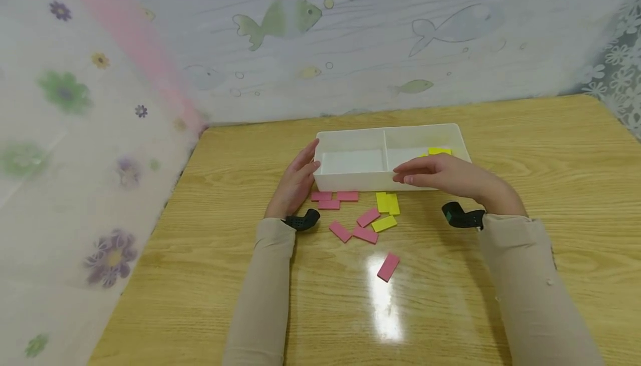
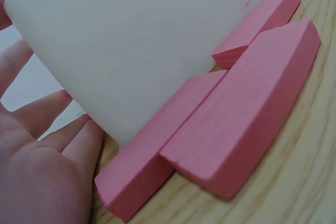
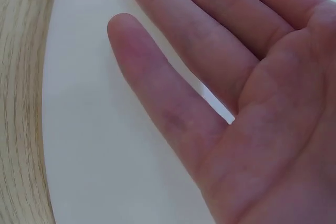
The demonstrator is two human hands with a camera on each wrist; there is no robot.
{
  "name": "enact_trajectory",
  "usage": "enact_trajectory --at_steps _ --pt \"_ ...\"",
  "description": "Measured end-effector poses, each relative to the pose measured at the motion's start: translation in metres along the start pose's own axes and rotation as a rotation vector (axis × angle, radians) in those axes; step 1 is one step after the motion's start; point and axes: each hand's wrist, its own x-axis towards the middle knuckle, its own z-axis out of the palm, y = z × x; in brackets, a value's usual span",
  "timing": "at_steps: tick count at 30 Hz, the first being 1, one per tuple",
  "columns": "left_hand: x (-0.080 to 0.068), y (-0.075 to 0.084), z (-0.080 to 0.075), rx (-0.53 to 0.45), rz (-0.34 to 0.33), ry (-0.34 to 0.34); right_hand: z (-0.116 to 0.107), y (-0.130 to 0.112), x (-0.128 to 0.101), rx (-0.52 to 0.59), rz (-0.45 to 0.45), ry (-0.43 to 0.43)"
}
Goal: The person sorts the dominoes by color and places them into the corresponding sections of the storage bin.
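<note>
As far as can be judged from the lie of things, barely begun. Wooden table (image 1: 551, 149) first: wide bare room left, right and in front of the white box (image 1: 350, 176). Behind the box only a narrow strip before the fish-printed curtain (image 1: 400, 49), so little room that way. Left of the box, well apart, the table's edge against a flowered curtain (image 1: 75, 132).

Box itself: two compartments, the left showing nothing inside, the right holding yellow blocks (image 1: 439, 151) toward its right end, probably the only part done so far.

Left hand (image 1: 295, 182) laid flat against the box's left end, fingers straight, grasping nothing. Right hand (image 1: 445, 177) flat over the front wall of the right compartment, fingers straight and together, likewise grasping nothing. In the right wrist view, open palm close over the white surface, though contact cannot be told.

Left to do, by the look of it, is nearly everything:
- Three pink blocks (image 1: 334, 199) lying touching or just beside the box's front wall near its left corner.
- A yellow pair (image 1: 388, 203) just in front of the box's middle.
- Three more pink blocks (image 1: 365, 227) and one yellow block (image 1: 384, 223) scattered a little further in front.
- A lone pink block (image 1: 388, 266) well in front of the box, beside a glare patch.

Worth minding: pink blocks tight against the front wall — little finger room there.
</note>
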Motion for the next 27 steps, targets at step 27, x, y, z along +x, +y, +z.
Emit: enact_trajectory --at_steps 27 --pt "0.005 -0.010 -0.006 -0.026 0.000 0.022 0.036 0.005 0.031 -0.443 0.043 -0.072"
